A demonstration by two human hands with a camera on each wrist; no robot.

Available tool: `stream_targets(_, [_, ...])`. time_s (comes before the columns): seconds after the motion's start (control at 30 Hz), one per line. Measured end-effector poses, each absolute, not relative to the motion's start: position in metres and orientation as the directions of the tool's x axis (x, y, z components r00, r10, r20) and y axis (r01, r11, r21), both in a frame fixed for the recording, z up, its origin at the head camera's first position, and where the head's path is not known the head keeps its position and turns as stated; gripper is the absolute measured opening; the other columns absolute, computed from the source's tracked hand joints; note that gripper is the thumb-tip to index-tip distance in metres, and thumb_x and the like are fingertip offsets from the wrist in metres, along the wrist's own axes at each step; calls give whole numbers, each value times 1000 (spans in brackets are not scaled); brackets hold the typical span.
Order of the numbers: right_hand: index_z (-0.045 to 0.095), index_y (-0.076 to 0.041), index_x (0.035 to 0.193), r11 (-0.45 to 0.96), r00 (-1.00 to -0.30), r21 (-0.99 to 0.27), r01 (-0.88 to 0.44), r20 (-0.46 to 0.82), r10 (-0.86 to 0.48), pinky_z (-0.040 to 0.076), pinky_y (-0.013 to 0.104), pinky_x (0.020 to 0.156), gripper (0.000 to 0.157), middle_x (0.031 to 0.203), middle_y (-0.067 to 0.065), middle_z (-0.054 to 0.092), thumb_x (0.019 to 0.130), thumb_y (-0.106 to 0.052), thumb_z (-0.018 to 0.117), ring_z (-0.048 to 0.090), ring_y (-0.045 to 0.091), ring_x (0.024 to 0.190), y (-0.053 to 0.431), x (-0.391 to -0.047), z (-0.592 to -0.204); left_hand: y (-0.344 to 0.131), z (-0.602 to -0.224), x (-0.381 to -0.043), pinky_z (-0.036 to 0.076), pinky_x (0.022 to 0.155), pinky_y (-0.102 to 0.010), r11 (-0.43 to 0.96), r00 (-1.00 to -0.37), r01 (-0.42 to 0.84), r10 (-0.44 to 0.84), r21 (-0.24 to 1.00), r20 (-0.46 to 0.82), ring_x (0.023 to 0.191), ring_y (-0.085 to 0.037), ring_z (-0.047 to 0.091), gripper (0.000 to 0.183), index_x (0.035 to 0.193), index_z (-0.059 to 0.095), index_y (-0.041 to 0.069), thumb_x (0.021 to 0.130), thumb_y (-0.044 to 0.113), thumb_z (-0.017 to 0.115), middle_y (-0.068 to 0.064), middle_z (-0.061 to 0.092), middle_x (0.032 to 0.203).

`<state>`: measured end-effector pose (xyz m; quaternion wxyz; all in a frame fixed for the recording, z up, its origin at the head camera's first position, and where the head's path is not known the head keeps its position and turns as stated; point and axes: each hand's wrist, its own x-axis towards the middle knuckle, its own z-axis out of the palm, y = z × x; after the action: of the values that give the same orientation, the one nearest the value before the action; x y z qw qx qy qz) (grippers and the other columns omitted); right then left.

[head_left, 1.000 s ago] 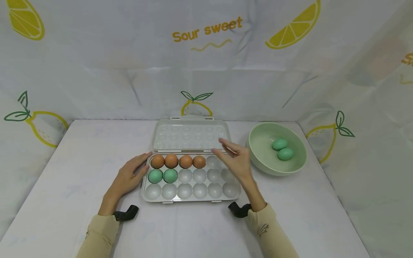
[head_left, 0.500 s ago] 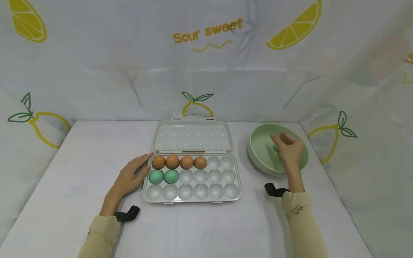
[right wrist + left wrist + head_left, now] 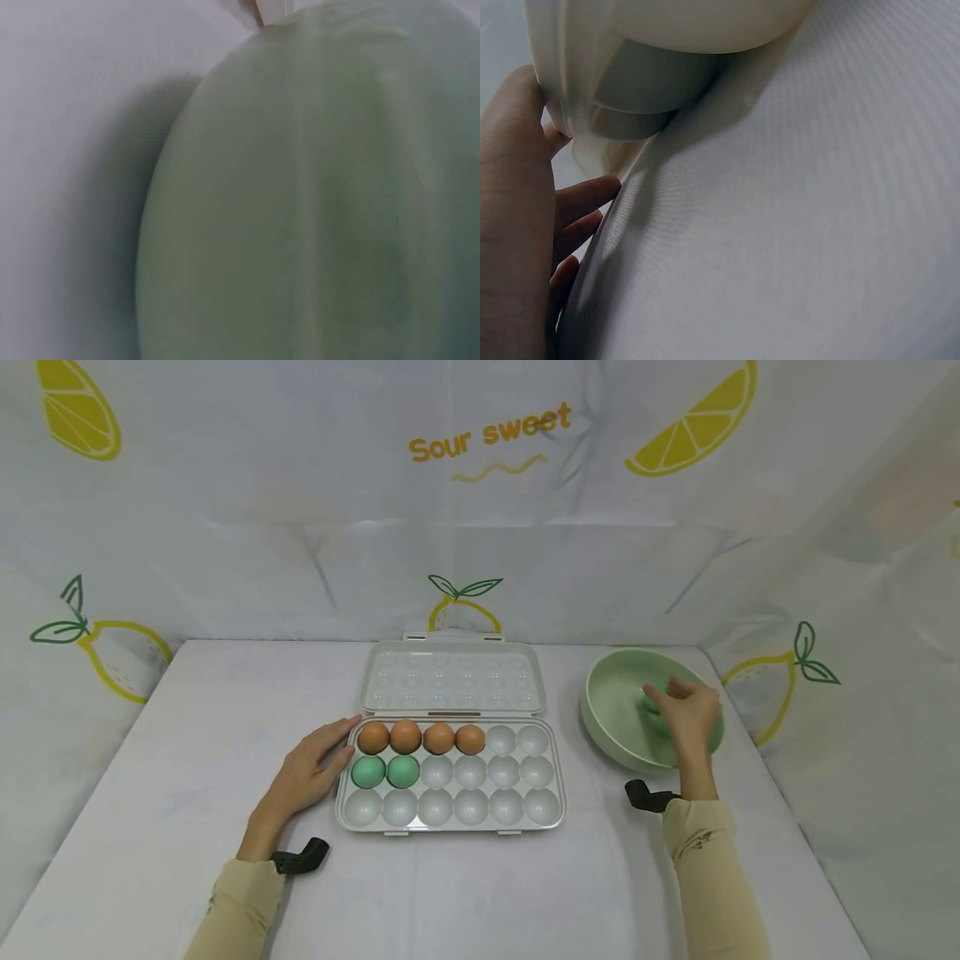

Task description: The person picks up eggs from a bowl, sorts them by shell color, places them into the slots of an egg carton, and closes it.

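Observation:
My left hand [image 3: 303, 777] rests against the left end of the egg tray [image 3: 450, 832], fingertips at its rim. Up close in the left wrist view, the fingers lie relaxed beside the tray wall [image 3: 547, 60]. Several brown eggs [image 3: 406, 737] fill the start of the back row; two green eggs [image 3: 403, 771] sit in the middle row. My right hand [image 3: 686, 718] reaches into the light green bowl [image 3: 611, 739], thumb and fingers bent down at a green egg [image 3: 649, 702]. Another green egg [image 3: 658, 723] shows beside it. The hand hides parts of both; I cannot tell whether it grips one.
The tray's clear lid [image 3: 453, 677] lies tipped open behind it, near the back edge of the white table [image 3: 480, 893]. The bowl wall [image 3: 217, 225] fills much of the blurred right wrist view. A lemon-print sheet [image 3: 300, 527] hangs behind the table.
My right hand has gone from above the tray's right end rightward into the bowl, lower over the green eggs. The left hand stays at the tray; the head view shifts slightly.

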<state>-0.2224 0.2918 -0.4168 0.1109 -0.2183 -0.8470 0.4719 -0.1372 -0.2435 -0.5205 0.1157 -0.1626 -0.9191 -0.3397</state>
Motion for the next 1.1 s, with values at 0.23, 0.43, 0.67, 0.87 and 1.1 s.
stream_targets(0.23, [55,3,141,476,-890,-847,235,9,455,45,44,119,60,145,21,58,89,-17,77,56,35,138,293,-224,-424,-243,-522,-137,42,115,-62,716,-925,369,221,593,309,138,-42,53,51,150,53,19,100,20,63,-20,58,148])
stream_targets(0.43, [56,0,141,512,-885,-828,227,44,463,39,44,123,60,142,22,60,86,-13,79,57,36,132,294,-227,-430,-242,-523,-138,41,114,-64,715,-923,374,225,590,313,137,-44,53,51,150,53,18,100,20,63,-21,58,148])
stream_targets(0.67, [62,5,133,587,-898,-790,176,115,425,43,41,114,57,131,29,66,83,-10,83,62,37,117,292,-229,-432,-242,-522,-139,41,115,-63,713,-923,374,223,594,313,138,-43,53,51,151,53,19,101,20,63,-20,58,149])
stream_targets(0.87, [68,1,130,637,-933,-757,145,109,342,54,17,90,49,133,20,68,86,-17,82,67,38,121,289,-230,-434,-242,-521,-138,42,114,-64,715,-921,378,223,588,320,137,-44,53,51,150,53,17,100,19,63,-21,58,148])
stream_targets(1.1, [58,7,136,627,-893,-755,191,131,431,34,54,123,58,136,32,61,85,-11,79,48,47,135,288,-229,-435,-242,-521,-137,41,114,-64,714,-922,373,216,593,320,137,-44,53,50,150,54,16,100,18,63,-20,58,148])
